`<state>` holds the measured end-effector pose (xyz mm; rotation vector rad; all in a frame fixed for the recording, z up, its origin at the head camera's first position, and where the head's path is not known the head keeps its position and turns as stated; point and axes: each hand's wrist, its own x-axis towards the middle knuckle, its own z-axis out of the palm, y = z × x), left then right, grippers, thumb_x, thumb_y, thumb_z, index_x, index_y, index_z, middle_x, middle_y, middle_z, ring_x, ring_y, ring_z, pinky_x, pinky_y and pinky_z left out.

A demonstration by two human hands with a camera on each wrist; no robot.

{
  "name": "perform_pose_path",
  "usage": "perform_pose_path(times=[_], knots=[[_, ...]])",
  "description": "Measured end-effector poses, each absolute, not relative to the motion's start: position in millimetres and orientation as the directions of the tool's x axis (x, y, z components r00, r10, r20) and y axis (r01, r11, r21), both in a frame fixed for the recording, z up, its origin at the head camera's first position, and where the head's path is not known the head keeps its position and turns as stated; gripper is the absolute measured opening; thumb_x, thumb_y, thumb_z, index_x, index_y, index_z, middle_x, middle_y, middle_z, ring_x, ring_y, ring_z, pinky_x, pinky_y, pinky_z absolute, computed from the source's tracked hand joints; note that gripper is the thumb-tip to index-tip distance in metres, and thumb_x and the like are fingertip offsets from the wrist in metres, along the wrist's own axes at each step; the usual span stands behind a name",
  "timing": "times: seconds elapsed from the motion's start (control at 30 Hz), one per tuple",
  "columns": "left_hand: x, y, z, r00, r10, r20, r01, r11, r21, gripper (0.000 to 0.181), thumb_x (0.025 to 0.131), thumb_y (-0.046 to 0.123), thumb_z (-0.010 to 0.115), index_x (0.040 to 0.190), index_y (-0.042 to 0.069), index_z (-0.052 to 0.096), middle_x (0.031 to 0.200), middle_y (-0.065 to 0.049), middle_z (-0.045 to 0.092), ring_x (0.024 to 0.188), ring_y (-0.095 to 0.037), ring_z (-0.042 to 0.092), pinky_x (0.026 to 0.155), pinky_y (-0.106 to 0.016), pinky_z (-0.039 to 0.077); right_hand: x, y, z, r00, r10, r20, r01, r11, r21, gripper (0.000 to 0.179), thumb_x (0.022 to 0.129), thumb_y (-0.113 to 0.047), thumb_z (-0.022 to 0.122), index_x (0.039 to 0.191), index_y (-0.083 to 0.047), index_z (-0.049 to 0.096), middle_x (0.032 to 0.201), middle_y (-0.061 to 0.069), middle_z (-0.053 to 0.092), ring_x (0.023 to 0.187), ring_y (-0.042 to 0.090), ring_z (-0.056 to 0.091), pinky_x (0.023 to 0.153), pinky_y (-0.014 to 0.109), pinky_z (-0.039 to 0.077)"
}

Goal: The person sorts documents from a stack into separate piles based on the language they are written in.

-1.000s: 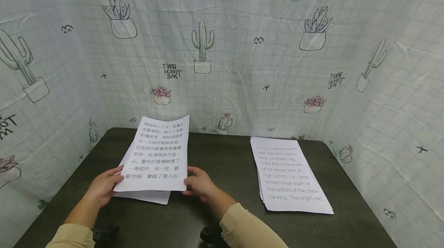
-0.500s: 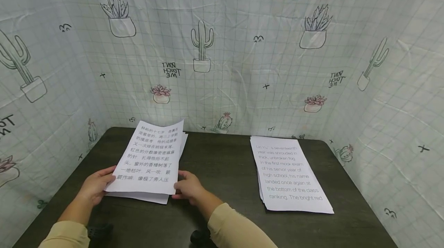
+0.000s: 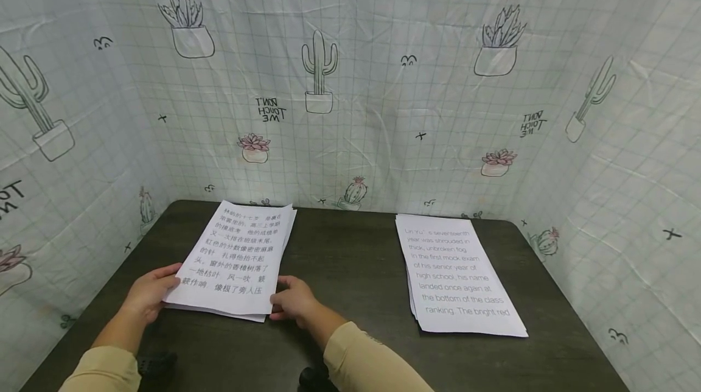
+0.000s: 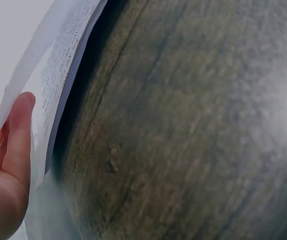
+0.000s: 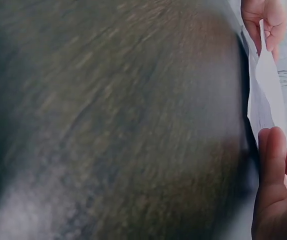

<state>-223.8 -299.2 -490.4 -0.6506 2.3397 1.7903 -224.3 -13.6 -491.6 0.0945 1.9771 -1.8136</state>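
Note:
A printed sheet of paper with Chinese text lies almost lined up over a stack of paper on the left of the table. My left hand pinches the sheet's near left edge between thumb and fingers. In the left wrist view, a gap shows between this sheet and the printed pages under it, with fingers of the left hand in between. At the near right edge, my right hand pinches the sheet. The right wrist view shows the right hand's fingers under the paper.
On the right of the dark wooden table lies another paper stack, its top page printed in English. A cloth backdrop with cactus drawings surrounds the table's back and sides. Dark wrist devices hang below the forearms.
Both hands have moved left and lowered the Chinese-text sheet onto the stack. Its raised far edge has come down nearly flat. The English stack has stayed in place.

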Motion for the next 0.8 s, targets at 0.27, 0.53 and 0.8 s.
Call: perform_pose_path(times=[0.27,0.53,0.8], knots=[[-224,-296,-491,-0.906,-0.25,-0.342,-0.398,0.222,0.89,0.054,0.103,0.012,0.042,0.151,-0.005,0.025,0.152,-0.033,0.03,0.131,-0.042,0.043,0.066,-0.013,0.05,-223,-12,-492,-0.891,-0.243,-0.384,0.353,0.162,-0.921,0.051,0.089,0.005,0.059,0.138,-0.001,0.05,0.085,0.01,0.063,0.064,0.013,0.061,0.06,0.029,0.06],[-228,-293,-494,-0.888,-0.311,-0.338,-0.424,0.274,0.863,0.058,0.102,0.018,0.044,0.151,-0.005,0.026,0.152,-0.033,0.029,0.132,-0.043,0.04,0.097,-0.044,0.049,-223,-10,-493,-0.888,-0.26,-0.379,0.348,0.158,-0.924,0.049,0.091,0.004,0.058,0.139,0.001,0.049,0.088,0.01,0.062,0.067,0.013,0.06,0.059,0.028,0.059],[-225,-283,-482,-0.904,-0.364,-0.224,-0.381,0.449,0.808,0.057,0.099,0.017,0.043,0.147,-0.01,0.03,0.15,-0.036,0.029,0.138,-0.05,0.029,0.114,-0.062,0.027,-224,-1,-488,-0.9,-0.232,-0.369,0.319,0.227,-0.92,0.046,0.092,-0.001,0.059,0.137,0.002,0.05,0.097,0.011,0.065,0.07,0.015,0.064,0.061,0.032,0.06]])
